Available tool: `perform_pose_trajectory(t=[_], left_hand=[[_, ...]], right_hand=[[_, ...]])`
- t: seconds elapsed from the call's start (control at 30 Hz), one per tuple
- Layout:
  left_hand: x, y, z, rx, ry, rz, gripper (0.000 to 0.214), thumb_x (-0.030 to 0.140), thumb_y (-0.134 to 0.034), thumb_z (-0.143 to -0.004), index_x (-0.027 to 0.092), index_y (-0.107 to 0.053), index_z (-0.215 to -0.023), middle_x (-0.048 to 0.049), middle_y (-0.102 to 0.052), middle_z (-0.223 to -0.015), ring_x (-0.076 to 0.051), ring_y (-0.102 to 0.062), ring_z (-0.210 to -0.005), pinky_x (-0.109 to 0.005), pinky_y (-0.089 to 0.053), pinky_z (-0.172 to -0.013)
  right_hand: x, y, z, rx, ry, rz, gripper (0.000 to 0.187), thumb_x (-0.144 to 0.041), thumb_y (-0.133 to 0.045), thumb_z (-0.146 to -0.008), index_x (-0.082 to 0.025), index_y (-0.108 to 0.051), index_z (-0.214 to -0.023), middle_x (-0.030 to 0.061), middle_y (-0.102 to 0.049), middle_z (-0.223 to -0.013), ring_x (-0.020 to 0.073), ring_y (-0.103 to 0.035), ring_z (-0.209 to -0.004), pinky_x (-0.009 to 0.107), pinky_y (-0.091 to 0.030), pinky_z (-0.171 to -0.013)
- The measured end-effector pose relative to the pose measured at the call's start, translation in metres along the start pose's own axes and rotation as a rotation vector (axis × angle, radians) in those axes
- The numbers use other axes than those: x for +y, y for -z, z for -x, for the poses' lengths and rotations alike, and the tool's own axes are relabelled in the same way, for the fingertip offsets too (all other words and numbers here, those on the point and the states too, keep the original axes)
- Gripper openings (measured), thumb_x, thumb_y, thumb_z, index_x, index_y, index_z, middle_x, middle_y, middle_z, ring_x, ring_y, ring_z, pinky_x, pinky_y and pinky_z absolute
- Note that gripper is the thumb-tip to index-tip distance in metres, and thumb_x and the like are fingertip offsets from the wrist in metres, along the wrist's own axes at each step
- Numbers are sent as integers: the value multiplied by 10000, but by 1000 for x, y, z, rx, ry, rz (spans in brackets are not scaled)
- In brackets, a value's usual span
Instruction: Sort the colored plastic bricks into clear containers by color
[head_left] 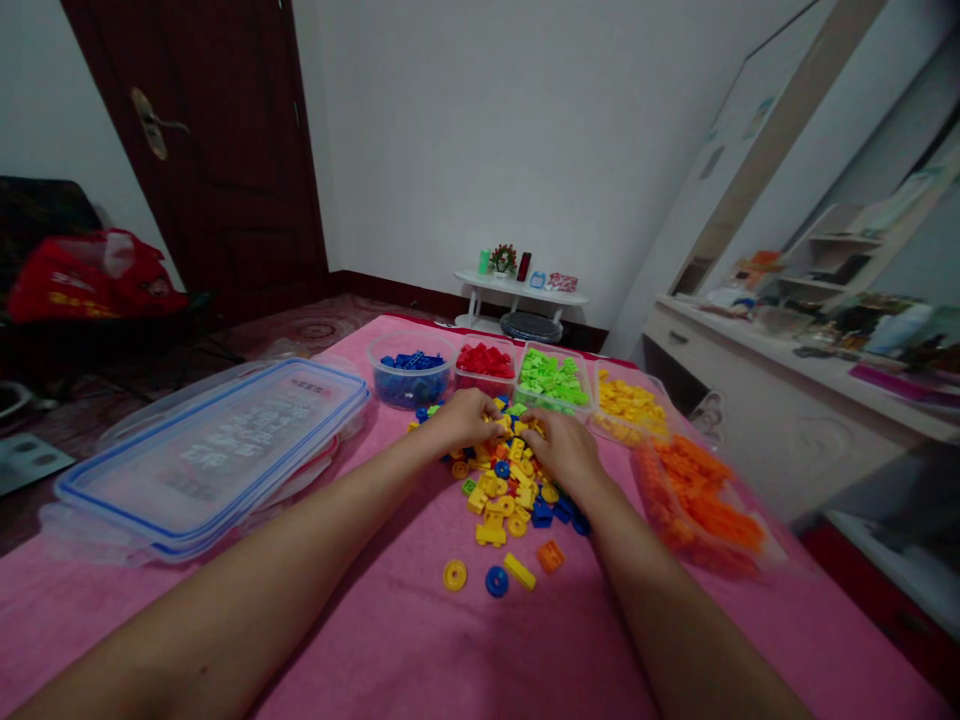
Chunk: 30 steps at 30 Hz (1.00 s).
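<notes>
A pile of mixed plastic building pieces point(510, 495), mostly yellow with blue, red, orange and green, lies on the pink cloth point(420, 640). My left hand point(466, 420) rests on the pile's far left side with its fingers curled down into the pieces. My right hand point(559, 445) sits close beside it on the far right side, fingers also curled among the pieces. What either hand grips is hidden. A yellow wheel point(454, 575), a blue wheel point(496, 581), a yellow bar point(520, 571) and an orange block point(551, 556) lie loose in front of the pile.
Behind the pile stand clear tubs of blue pieces point(411, 372), red pieces point(485, 362), green pieces point(553, 378) and yellow pieces point(630, 402); a tub of orange pieces point(701, 500) is on the right. Stacked blue-rimmed lids point(217, 450) lie left. A white dresser point(780, 420) stands right.
</notes>
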<state>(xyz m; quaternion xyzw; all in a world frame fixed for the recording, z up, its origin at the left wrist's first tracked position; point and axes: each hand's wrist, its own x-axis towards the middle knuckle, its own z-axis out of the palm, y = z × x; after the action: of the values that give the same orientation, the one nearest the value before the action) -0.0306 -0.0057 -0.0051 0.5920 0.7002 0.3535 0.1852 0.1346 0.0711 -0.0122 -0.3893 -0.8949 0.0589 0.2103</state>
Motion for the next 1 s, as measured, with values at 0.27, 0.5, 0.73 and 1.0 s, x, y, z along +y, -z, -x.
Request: perform_pose_trajectory(t=[0.27, 0.5, 0.73, 1.0], left_hand=[[22, 19, -1, -186, 327, 1385, 159, 206, -493, -736, 101, -598, -791, -84, -641, -754, -121, -613, -661, -179, -477, -540], [39, 18, 5, 113, 156, 1526, 228, 336, -453, -813, 138, -556, -769, -67, -647, -776, -145, -636, -768, -291, -524, -772], [47, 8, 10, 252, -68, 1207, 366, 485, -463, -793, 139, -573, -741, -64, -657, -812, -158, -623, -768, -273, -500, -717], [47, 2, 13, 296, -241, 956, 365, 448, -489, -812, 121, -584, -682, -56, -645, -767, -154, -615, -781, -279, -476, -800]], right_hand=[[-17, 15, -7, -54, -323, -1342, 235, -413, -554, -753, -188, -565, -821, 1, -607, -733, 104, -508, -513, 201, -349, -416], [-47, 24, 4, -389, -485, -1896, 276, -408, -421, -866, -167, -534, -937, 31, -622, -692, 104, -554, -498, 155, -372, -354], [-63, 19, 9, -463, -581, -2038, 322, -443, -350, -907, -176, -522, -957, 31, -623, -681, 122, -609, -533, 200, -489, -419], [-67, 16, 9, -390, -686, -1990, 281, -375, -414, -890, -146, -567, -837, 40, -623, -613, 112, -582, -491, 153, -418, -339]])
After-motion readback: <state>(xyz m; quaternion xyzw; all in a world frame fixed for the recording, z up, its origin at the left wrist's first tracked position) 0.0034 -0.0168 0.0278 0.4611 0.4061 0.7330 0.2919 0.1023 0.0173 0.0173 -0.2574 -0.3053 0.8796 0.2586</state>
